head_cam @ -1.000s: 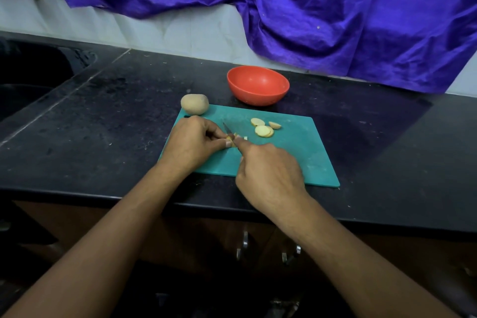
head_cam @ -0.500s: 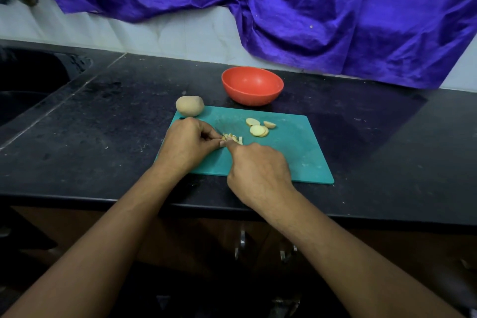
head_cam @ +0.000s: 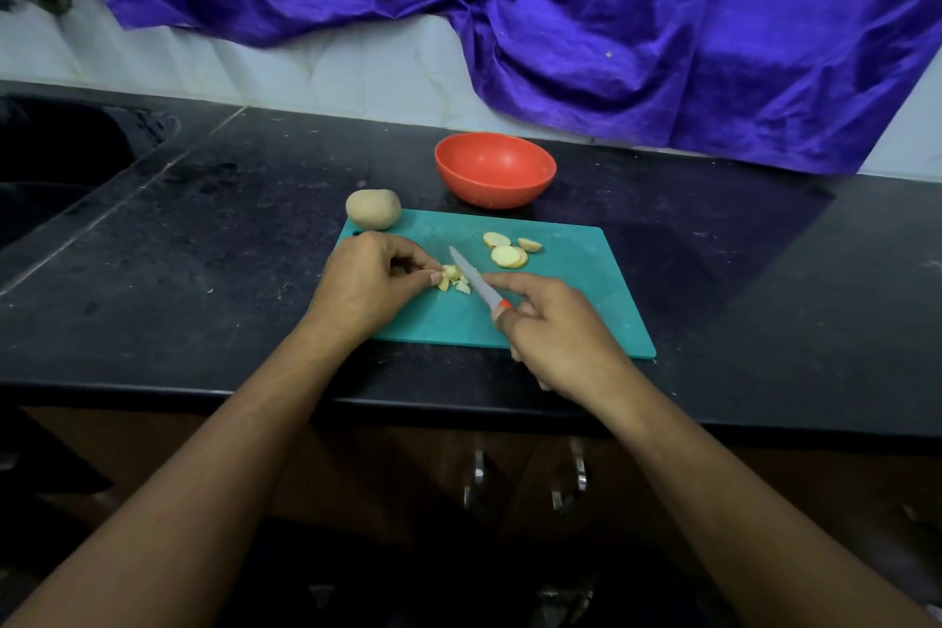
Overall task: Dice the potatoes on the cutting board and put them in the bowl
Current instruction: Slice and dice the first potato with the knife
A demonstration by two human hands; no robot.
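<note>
A teal cutting board [head_cam: 576, 316] lies on the black counter. My left hand [head_cam: 369, 283] pinches a small heap of diced potato pieces [head_cam: 452, 278] on the board. My right hand [head_cam: 553, 334] grips a knife [head_cam: 475, 282] by its orange handle, forefinger stretched out, the blade pointing at the diced pieces. Several round potato slices [head_cam: 507, 252] lie further back on the board. A whole unpeeled potato [head_cam: 373, 209] sits at the board's far left corner. The empty orange bowl [head_cam: 494, 170] stands just behind the board.
A dark sink [head_cam: 56, 168] is set into the counter at the left. Purple cloth [head_cam: 560, 15] hangs over the white back wall. Cabinet handles [head_cam: 525, 477] show below the counter's front edge.
My right hand has drawn back to the right and toward me, so the knife blade is now in plain view beside the diced pieces. My left hand stays on the pieces.
</note>
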